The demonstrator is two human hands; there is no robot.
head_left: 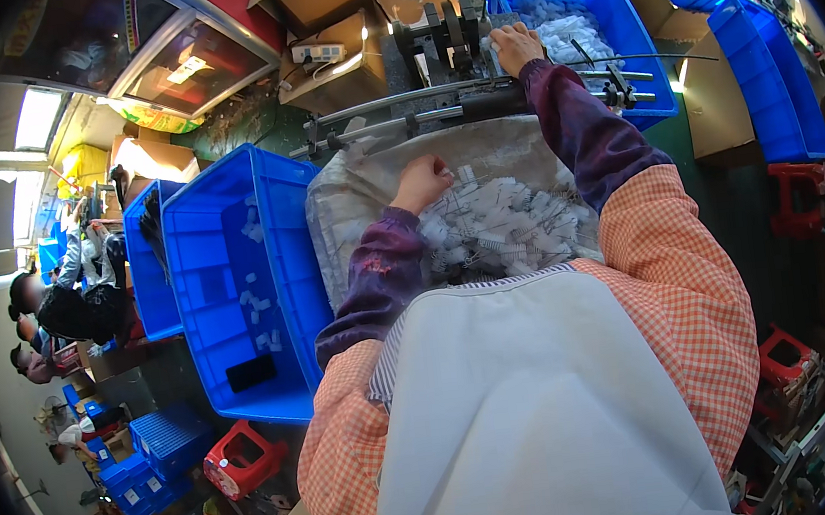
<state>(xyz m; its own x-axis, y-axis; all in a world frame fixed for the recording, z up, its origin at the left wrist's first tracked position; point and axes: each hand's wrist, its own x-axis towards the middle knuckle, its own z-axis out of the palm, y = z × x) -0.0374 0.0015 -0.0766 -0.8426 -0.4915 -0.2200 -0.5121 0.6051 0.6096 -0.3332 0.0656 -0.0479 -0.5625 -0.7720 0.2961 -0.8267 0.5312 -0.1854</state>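
My left hand (pixel 422 185) is over the near cloth-lined work surface (pixel 354 178), its fingers curled together. What they hold, if anything, is hidden. Just right of it lies a heap of small white plastic pieces (pixel 504 223) mixed with thin metal springs or pins. Farther off, my right hand (pixel 517 48) reaches to the dark bench machine (pixel 447 41), fingers bent down at its right side. Whatever sits under those fingertips is too small to name. Between my hands and the machine run horizontal metal rods (pixel 406 102).
A deep blue bin (pixel 279 231) at left holds a few white pieces and a dark phone-like object (pixel 251 374). Another blue bin (pixel 623 9) behind my right hand contains many pale pieces. Cardboard boxes (pixel 337 69), red stools (pixel 245 458) and people at far left surround the spot.
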